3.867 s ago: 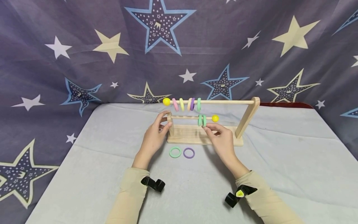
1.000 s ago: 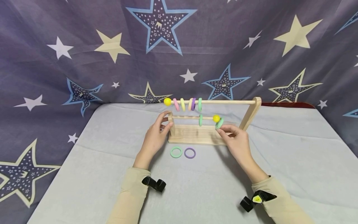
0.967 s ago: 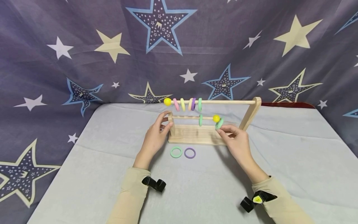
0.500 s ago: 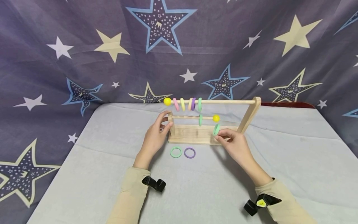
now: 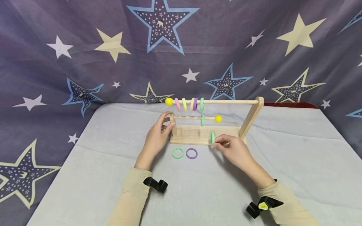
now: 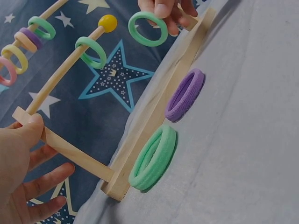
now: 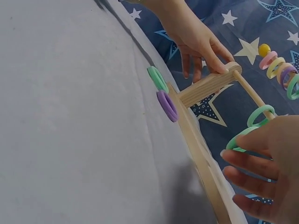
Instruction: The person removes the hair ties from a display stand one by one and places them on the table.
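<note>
My right hand [image 5: 233, 150] pinches a green hair tie [image 5: 212, 137] between thumb and fingertips, off the rods and in front of the wooden rack's base [image 5: 192, 135]. With thumb and fingers, my left hand [image 5: 156, 135] grips the top of the rack's short left post [image 6: 74, 151]. One green hair tie [image 5: 202, 120] hangs on the lower rod, short of its yellow end ball [image 5: 218, 118]. Flat on the cloth before the base lie a green hair tie [image 6: 153, 158] and a purple hair tie [image 6: 185, 95], side by side.
Pink, yellow, peach, purple and green hair ties hang on the upper rod [image 5: 226, 102], which ends in a yellow ball [image 5: 168, 101] at left. The tall right post [image 5: 251, 117] stands beside my right hand. A star-patterned curtain [image 5: 113, 78] hangs behind the table.
My right hand has slid one green hair tie off the lower rod past the yellow ball, then brought it down and left toward the base. The left hand stays on the post.
</note>
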The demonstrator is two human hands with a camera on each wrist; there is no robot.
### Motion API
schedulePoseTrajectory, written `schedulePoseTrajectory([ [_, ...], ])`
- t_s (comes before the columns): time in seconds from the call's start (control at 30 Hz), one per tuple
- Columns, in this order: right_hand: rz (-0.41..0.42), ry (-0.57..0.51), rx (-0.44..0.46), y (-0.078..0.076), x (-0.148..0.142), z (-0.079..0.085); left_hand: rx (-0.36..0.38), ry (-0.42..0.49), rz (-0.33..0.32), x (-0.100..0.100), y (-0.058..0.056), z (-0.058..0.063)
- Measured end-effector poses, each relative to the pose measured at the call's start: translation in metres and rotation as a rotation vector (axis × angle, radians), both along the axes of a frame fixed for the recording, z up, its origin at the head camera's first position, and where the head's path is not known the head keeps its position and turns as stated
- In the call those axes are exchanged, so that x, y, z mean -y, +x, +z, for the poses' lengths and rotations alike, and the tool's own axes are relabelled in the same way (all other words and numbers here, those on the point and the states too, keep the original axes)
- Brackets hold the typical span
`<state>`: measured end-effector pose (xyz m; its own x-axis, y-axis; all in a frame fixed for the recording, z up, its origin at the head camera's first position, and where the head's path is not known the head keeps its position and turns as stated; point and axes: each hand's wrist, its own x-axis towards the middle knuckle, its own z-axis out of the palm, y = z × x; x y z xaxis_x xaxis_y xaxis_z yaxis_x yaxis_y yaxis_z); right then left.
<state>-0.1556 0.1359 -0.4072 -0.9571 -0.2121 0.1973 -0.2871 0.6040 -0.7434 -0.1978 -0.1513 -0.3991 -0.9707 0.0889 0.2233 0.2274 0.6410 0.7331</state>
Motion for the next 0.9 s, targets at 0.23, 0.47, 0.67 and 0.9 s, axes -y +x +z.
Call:
schedulePoseTrajectory([
  [0.23, 0.045, 0.110, -0.027, 0.0018, 0.0056, 0.0004, 0.001, 0.003, 0.001, 0.0005, -0.0004, 0.0009],
  [0.47, 0.075, 0.185, -0.036, 0.0033, 0.0057, -0.0005, 0.003, 0.004, -0.001, 0.0001, -0.0001, 0.0021],
  [0.67, 0.108, 0.265, -0.045, 0.0055, 0.0039, -0.0019, 0.010, 0.008, -0.003, -0.0003, 0.0008, 0.0016],
  [0.9, 0.134, 0.314, -0.066, 0.0079, 0.0011, -0.0017, 0.009, 0.005, 0.003, 0.0002, 0.0002, 0.0004],
])
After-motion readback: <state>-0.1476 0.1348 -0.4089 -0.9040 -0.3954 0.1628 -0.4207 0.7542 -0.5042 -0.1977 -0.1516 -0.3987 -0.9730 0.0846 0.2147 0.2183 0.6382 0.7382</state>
